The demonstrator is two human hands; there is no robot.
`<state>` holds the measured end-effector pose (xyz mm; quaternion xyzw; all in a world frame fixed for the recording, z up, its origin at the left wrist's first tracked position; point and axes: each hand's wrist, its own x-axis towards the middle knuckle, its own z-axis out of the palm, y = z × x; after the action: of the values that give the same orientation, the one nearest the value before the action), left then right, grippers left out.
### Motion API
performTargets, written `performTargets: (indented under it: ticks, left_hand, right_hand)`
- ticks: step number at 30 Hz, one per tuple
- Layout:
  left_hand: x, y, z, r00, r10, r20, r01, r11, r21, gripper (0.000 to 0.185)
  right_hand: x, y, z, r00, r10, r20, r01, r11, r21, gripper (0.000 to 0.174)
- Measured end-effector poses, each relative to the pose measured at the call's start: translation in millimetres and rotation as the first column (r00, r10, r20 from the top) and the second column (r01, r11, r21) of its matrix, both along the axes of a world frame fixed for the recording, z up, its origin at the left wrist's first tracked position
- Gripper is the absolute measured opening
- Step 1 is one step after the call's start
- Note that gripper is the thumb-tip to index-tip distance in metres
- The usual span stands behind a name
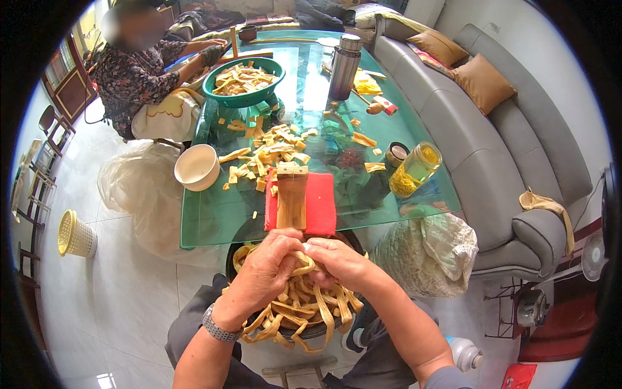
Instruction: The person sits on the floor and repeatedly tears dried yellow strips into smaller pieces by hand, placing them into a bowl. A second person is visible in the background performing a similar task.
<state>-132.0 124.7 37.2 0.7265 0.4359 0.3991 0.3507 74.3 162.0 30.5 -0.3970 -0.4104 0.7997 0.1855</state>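
Both my left hand [277, 260] and my right hand [335, 260] grip one pale yellow, pliable strip [304, 265], close together at the table's near edge. Below them a dark round tub holds a heap of long strips [291, 311]. Just beyond my fingers, a wooden block tool [291, 199] with a raised crosspiece at its far end lies on a red cloth [321, 202]. Short cut pieces [277, 146] are scattered on the glass table behind it. My fingers hide part of the strip and the tool's near end.
On the glass table [209, 214] stand a white bowl [197, 167], a green basin [243, 99] of pieces, a steel flask [345, 68] and a glass jar [415, 170]. A co-worker [141, 92] sits at the far left. A woven sack [427, 253] stands right, beside the grey sofa [452, 126].
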Motion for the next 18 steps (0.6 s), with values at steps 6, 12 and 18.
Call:
performTargets:
  ticks: [6, 12, 18]
  left_hand:
    - [-5.4, -3.0, 8.4, 0.992, 0.028, 0.120, 0.004, 0.968, -0.253, 0.025]
    - [-10.0, -8.5, 22.7, 0.824, 0.166, 0.541, 0.253, 0.747, -0.615, 0.043]
    - [-7.3, -10.9, 18.6, 0.691, 0.193, 0.697, 0.337, 0.766, -0.547, 0.043]
  right_hand:
    - [-5.8, -7.1, 16.9, 0.993, 0.031, 0.113, -0.047, 0.988, 0.146, 0.034]
    - [-3.4, -7.0, 16.0, 0.991, -0.112, 0.068, 0.055, 0.827, 0.560, 0.028]
    - [-3.6, -5.7, 13.1, 0.995, -0.099, -0.035, 0.103, 0.872, 0.478, 0.026]
